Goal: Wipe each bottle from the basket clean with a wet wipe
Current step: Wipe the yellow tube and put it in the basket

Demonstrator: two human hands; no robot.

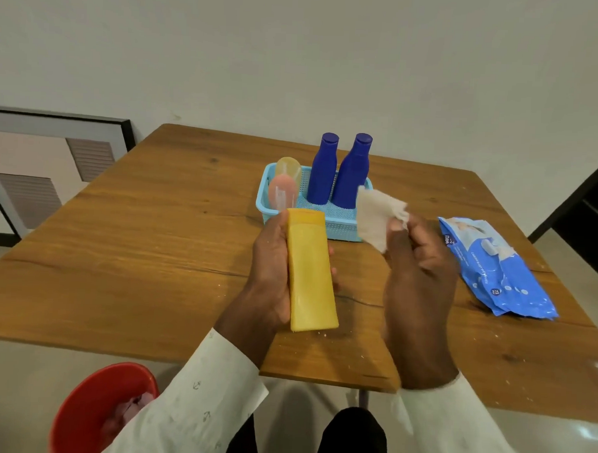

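Note:
My left hand (270, 269) grips a flat yellow bottle (311, 271) above the table, cap end pointing away from me. My right hand (417, 269) pinches a crumpled white wet wipe (377, 214) just right of the bottle, not touching it. Behind them a light blue basket (342, 223) holds two upright dark blue bottles (323, 169) (353, 172), a pinkish bottle (282, 193) and a clear yellowish bottle (289, 167).
A blue pack of wet wipes (494, 265) lies on the wooden table (135, 246) at the right. A red bin (90, 412) with used wipes stands on the floor at lower left. A framed panel leans against the wall at the left.

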